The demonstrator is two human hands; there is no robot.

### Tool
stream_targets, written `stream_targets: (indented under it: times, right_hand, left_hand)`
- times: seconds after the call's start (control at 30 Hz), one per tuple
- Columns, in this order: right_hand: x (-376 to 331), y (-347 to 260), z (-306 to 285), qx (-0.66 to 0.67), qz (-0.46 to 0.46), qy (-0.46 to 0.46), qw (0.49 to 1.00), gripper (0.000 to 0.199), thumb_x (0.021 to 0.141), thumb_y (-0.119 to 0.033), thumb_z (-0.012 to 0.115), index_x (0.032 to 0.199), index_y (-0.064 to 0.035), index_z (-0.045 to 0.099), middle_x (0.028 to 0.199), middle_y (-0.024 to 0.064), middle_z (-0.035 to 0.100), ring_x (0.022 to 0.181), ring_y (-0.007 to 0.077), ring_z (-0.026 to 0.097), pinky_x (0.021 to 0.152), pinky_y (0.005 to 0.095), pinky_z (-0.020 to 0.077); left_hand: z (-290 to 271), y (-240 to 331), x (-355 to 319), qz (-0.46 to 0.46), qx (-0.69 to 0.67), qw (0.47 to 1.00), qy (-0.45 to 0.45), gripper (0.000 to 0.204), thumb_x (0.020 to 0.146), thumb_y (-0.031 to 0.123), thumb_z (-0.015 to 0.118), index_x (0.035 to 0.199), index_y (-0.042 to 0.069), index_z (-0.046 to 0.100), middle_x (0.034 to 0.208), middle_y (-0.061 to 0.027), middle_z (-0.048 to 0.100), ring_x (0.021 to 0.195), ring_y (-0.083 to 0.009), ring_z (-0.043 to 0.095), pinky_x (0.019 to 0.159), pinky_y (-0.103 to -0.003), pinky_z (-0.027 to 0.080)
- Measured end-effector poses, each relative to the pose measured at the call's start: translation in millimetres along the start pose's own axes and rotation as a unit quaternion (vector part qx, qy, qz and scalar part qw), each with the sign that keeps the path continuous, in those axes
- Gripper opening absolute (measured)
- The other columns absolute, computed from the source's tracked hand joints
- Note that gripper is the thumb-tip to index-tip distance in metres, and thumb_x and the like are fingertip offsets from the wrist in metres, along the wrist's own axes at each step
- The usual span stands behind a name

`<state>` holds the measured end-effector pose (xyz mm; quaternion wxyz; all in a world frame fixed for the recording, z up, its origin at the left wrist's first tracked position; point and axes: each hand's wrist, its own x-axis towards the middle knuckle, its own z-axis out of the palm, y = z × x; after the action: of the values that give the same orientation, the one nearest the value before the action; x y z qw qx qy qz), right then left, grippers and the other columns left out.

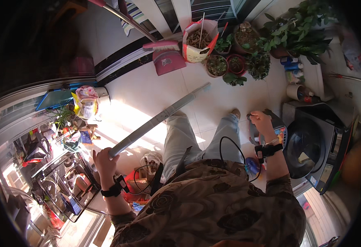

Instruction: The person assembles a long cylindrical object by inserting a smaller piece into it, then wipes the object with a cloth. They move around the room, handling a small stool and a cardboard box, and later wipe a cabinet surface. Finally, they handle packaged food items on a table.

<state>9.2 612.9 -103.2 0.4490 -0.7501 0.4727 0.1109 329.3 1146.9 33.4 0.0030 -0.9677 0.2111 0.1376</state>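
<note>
My left hand [105,164] is closed around the near end of a long, narrow grey bar [158,119]. The bar slants up and to the right, over the tiled floor and past my left leg, its far tip pale. What the bar belongs to cannot be made out. On the other side, my right hand [262,122] is raised with its fingers curled, near the front-loading washing machine [306,144]. A small dark spot shows at those fingertips, too small to name. Both wrists wear black bands with cables.
A pink broom [161,45] and dustpan [168,61] stand by the far doorway. Beside them are a soil-filled bag [200,40] and several potted plants [236,64]. Bottles [292,66] line the right wall. At left, a black metal rack [67,185] stands among clutter.
</note>
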Motion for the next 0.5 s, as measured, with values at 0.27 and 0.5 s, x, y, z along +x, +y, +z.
stream_targets:
  times: [0.27,0.5]
  right_hand:
    - [-10,64,177,0.085,-0.043,-0.117,0.989,0.027,0.084,-0.025,0.061,0.095,-0.0001,0.065,0.074,0.0098,0.067,0.064,0.018,0.064,0.062,0.0296,0.0507]
    - [-49,165,141,0.351,0.357,0.064,0.863,0.022,0.087,-0.017,0.047,0.077,-0.0031,0.062,0.07,0.0041,0.064,0.058,0.0142,0.063,0.048,0.0276,0.0484]
  left_hand:
    - [31,-90,85,0.0,-0.016,0.984,-0.175,0.028,0.063,0.013,0.077,0.087,0.007,0.064,0.072,-0.0115,0.062,0.068,-0.0315,0.06,0.064,-0.042,0.046]
    - [-8,22,112,0.09,-0.05,0.949,-0.297,0.026,0.064,0.016,0.078,0.08,0.003,0.061,0.063,-0.0089,0.06,0.056,-0.0234,0.058,0.055,-0.035,0.046]
